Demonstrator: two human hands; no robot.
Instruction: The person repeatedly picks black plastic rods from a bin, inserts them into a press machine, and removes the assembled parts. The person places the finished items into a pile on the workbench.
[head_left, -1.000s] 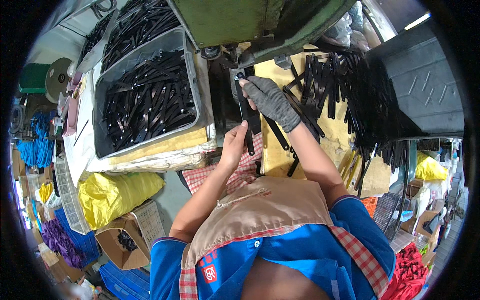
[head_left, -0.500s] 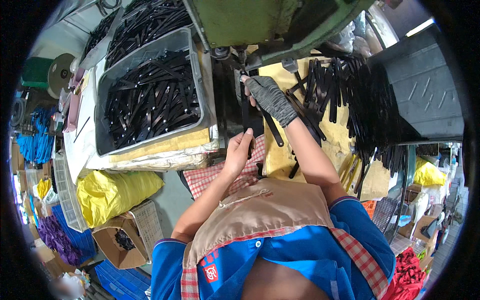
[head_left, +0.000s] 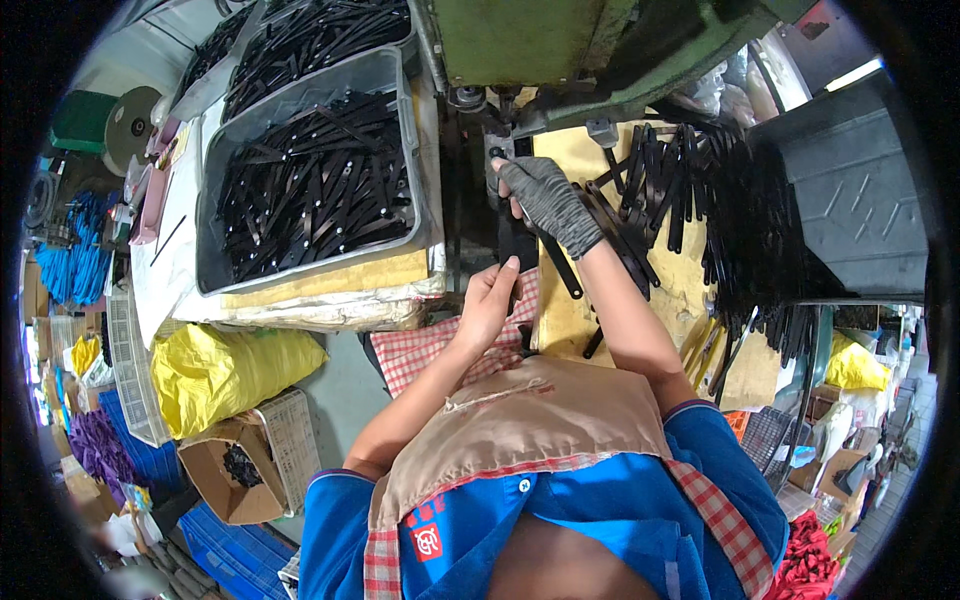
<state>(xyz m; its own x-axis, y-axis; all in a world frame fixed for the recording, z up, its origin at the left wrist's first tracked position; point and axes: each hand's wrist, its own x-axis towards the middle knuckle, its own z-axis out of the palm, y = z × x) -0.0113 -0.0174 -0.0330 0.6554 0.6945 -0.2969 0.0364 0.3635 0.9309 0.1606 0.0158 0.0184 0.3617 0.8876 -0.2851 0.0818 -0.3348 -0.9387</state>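
My left hand (head_left: pixel 488 302) is closed, thumb on top, around the near end of a black flat metal strip (head_left: pixel 514 240). The strip runs away from me toward the green machine (head_left: pixel 535 45). At its far end, just below the machine's working head, my right hand (head_left: pixel 553 205) pinches with thumb and fingers. It wears a grey fingerless glove. Another black strip (head_left: pixel 563 266) sticks out from beneath the gloved hand; whether that hand holds it too is hidden. Many more black strips (head_left: pixel 685 185) lie heaped to the right of my right hand on a yellowish board (head_left: pixel 568 330).
Left of the machine stands a grey plastic bin (head_left: pixel 412 150) full of black strips, with other filled bins behind it. A dark grey tub (head_left: pixel 850 190) lies tipped at the right. Yellow-handled tools (head_left: pixel 702 345) rest on the board. A yellow sack (head_left: pixel 235 378) sits at lower left.
The whole view has shifted slightly, so things appear a little lower and farther right. Both hands keep nearly the same places on the strip and by the machine.
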